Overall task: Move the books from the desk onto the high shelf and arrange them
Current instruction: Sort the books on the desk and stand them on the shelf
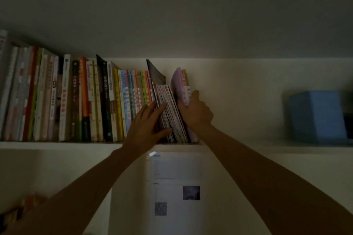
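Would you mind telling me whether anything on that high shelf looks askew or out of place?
Yes: at the row's right end, a dark thin book juts above its neighbours, tilted left. The thin magazines under the left hand lean left, and the purple book gripped by the right hand bows over.

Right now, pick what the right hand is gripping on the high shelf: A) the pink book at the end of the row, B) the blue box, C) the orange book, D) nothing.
A: the right hand curls round the pink book at the row's right end, while the blue box sits apart, farther right.
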